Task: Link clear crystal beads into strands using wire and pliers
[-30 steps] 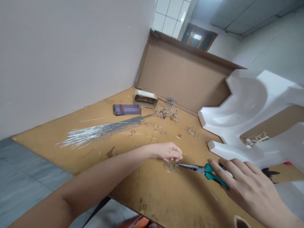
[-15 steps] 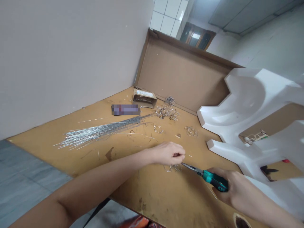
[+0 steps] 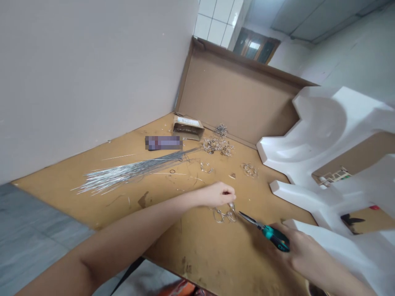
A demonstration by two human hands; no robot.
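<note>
My left hand (image 3: 219, 194) is closed in a pinch at mid-table. A small shiny bent wire piece (image 3: 231, 206) shows under its fingertips. Just below lie several thin wire loops (image 3: 219, 216) on the table. My right hand (image 3: 300, 246) grips long-nose pliers (image 3: 274, 237) with teal and black handles. Their tips point toward the loops, a little apart from them and from my left fingers. Whether anything sits in the jaws is too small to make out.
A fanned bundle of straight wires (image 3: 114, 176) lies left on the brown table (image 3: 212, 263). Behind are a small cardboard box (image 3: 188, 128), a blurred-out packet (image 3: 163, 142) and a heap of bent wire pieces (image 3: 217, 144). White foam packing (image 3: 284, 154) stands at the right.
My left hand has moved slightly left and up, so the wire under its fingers shows. The pliers have drawn down, and their tips are farther from the left hand.
</note>
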